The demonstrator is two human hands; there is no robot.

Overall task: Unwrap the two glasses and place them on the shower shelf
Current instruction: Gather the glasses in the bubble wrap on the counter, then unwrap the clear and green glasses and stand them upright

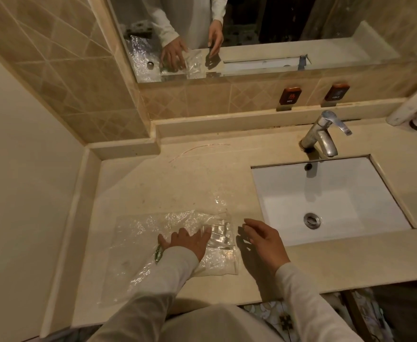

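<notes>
Head: wrapped glass lying sideways, left-right

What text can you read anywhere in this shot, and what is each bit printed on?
"HOT": left wall plaque on the tiles behind the faucet, white letters at its bottom edge.
Right wall plaque: short white word, too blurred to read.
Both plaques carry a larger mark above the word; unreadable.
Plastic wrap on the counter: no legible print; a small green mark near the left hand cannot be read.
</notes>
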